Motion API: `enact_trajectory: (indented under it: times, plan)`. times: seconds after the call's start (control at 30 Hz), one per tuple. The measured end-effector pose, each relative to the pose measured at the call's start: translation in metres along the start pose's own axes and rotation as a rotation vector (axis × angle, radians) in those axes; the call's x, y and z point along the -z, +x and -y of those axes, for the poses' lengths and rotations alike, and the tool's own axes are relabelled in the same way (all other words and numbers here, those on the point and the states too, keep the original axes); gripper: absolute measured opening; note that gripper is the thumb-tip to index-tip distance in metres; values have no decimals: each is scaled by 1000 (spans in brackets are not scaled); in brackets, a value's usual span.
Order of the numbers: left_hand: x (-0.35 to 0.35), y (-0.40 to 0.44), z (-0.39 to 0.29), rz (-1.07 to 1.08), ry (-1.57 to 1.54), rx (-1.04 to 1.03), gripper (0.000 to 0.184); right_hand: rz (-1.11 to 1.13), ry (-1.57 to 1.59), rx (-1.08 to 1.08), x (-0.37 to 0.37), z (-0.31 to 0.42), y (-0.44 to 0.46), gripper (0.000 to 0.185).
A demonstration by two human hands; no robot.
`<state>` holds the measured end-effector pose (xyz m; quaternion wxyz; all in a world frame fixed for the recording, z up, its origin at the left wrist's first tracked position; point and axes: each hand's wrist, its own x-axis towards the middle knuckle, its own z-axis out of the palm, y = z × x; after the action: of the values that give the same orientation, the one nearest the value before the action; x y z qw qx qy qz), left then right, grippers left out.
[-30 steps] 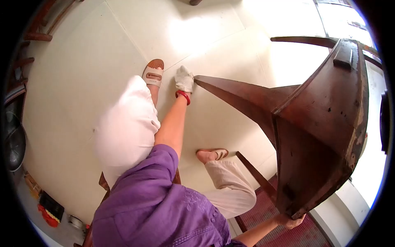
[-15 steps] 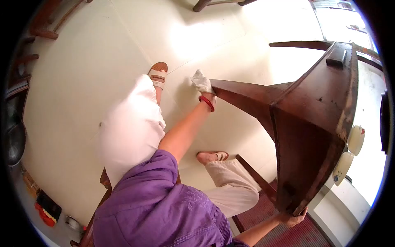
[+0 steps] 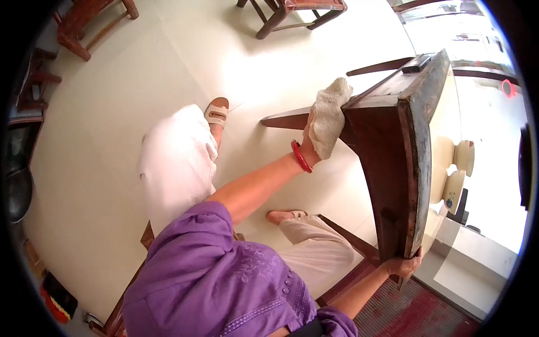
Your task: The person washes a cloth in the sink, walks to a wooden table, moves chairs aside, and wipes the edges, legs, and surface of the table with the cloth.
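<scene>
A small dark wooden table (image 3: 386, 163) is tipped on its side, its tapered legs pointing left and its worn top edge facing right. My left hand (image 3: 310, 153), with a red bangle at the wrist, is mostly hidden behind a whitish cloth (image 3: 328, 115). The cloth lies against the table's frame by the base of a leg. Lower right, my right hand (image 3: 403, 265) grips the table's near corner, fingers curled around the edge.
Wooden stools (image 3: 300, 8) stand at the top and upper left. Two cream-coloured pieces with rounded ends (image 3: 453, 191) are beyond the table. A red-patterned mat (image 3: 393, 306) lies under my right arm. Dark pans (image 3: 19, 194) are at the left edge.
My left hand and the cloth have moved from a leg's tip up and right to the frame. The table has turned, showing its top edge more.
</scene>
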<state>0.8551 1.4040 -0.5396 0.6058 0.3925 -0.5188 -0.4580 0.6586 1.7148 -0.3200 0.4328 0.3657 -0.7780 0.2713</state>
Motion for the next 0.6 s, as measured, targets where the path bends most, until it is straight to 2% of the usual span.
enact_trajectory:
  times: [0.07, 0.17, 0.27, 0.33, 0.4, 0.5, 0.57, 0.6]
  plan:
    - [-10, -4, -5, -71, -350, 29, 33, 6, 13, -53, 1, 0, -1, 49]
    - [-8, -20, 21, 174, -388, 270, 35, 9, 9, -43, 1, -14, -1, 51]
    - [-13, -14, 37, 216, -482, 266, 42, -8, 64, -81, -6, -4, -4, 52]
    - [-12, -4, 33, 165, -247, 78, 45, -11, 86, -109, -8, 5, -5, 54]
    - [-1, 12, 15, 116, 306, -218, 44, -5, 62, -128, -8, 10, -5, 56]
    - [-9, 4, 49, 136, 510, -166, 45, 12, -35, 35, -7, -6, -4, 57]
    - [7, 5, 64, 75, 446, -163, 36, 28, -147, 86, -5, -2, -4, 58]
    - [25, 23, 35, 103, 520, -82, 34, 38, -199, 112, -7, 0, -4, 58]
